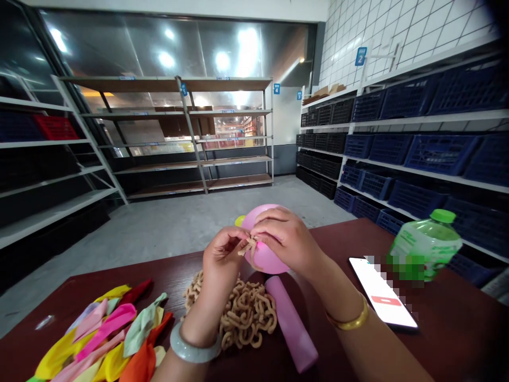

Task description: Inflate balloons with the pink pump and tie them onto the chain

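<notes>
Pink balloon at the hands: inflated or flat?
Inflated: the pink balloon bulges round behind the right hand. Cannot tell if it's tied off; fingertips and tan cord obscure its neck.

The pink balloon is round, inflated, by the table's far edge; tan cord dangles against it.

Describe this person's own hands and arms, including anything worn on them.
The left hand and right hand are ungloved, and no sleeves show. A thick, smooth, pale grey bangle circles the left wrist; a narrower, shiny, gold-coloured bangle circles the right forearm.
</notes>
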### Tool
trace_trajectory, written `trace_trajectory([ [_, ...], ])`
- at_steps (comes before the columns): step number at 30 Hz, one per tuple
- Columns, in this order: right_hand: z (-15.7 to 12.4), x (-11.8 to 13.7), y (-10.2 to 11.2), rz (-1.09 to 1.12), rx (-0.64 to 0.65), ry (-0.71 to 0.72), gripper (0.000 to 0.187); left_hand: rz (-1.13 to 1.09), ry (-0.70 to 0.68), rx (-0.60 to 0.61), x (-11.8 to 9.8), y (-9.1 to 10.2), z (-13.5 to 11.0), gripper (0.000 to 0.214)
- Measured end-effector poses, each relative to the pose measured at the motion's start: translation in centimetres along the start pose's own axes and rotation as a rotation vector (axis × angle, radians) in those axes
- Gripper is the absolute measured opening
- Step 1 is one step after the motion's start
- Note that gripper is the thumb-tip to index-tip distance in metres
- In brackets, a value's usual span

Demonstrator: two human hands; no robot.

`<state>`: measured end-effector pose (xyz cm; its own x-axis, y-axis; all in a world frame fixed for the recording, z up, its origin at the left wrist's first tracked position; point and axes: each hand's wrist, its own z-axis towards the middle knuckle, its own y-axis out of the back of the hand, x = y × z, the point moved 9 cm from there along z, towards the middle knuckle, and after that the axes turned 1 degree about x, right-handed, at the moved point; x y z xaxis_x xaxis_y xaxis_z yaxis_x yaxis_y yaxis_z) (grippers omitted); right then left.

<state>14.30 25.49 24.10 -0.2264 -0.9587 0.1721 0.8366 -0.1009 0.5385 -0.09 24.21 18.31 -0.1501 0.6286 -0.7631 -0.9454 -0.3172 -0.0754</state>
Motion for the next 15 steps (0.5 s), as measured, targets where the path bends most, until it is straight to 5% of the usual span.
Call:
trace_trajectory([
  [6,-0.2,-0.7,-0.4,-0.028,0.045,-0.063,0.016,-0.019,0.056,0.058,0.7,-0.5,0.3,0.006],
  [15,-0.2,-1.4,0.3,-0.197,-0.091,-0.149,0.012,-0.124,0.038,0.148,1.3,-1.8,0.2,0.013],
])
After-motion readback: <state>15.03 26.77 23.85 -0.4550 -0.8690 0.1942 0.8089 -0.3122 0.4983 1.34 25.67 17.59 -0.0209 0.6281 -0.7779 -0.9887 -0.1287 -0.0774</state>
